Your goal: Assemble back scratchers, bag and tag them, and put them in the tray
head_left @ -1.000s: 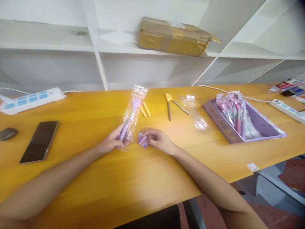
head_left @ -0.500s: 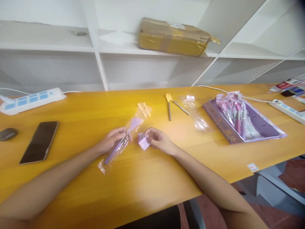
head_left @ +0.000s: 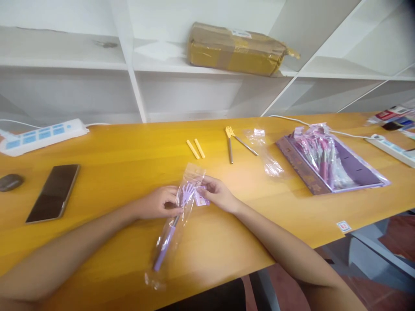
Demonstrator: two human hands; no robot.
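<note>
A purple back scratcher (head_left: 164, 248) with a small hand-shaped head lies inside a clear plastic bag (head_left: 193, 169), its handle slanting toward me. My left hand (head_left: 161, 202) pinches the bag just below the scratcher's head. On the other side, my right hand (head_left: 218, 193) grips a small purple printed card (head_left: 201, 199) right beside the head, close against the bag. Whether the right fingers also hold the bag's edge, I cannot tell. Beyond the bag are two yellow sticks (head_left: 196, 148). Two metal rods with yellow hand-shaped heads (head_left: 230, 131) lie farther right.
Empty clear bags (head_left: 267, 155) lie right of the rods. A purple display box (head_left: 356, 168) holds several bagged pink and purple items. Left are a phone (head_left: 53, 193), a dark case (head_left: 11, 182) and a power strip (head_left: 45, 137). A taped parcel (head_left: 236, 49) sits on the shelf.
The bagged back scratcher has come nearer to me and its head now sits beside the card. My left hand has moved from the shaft up toward the head.
</note>
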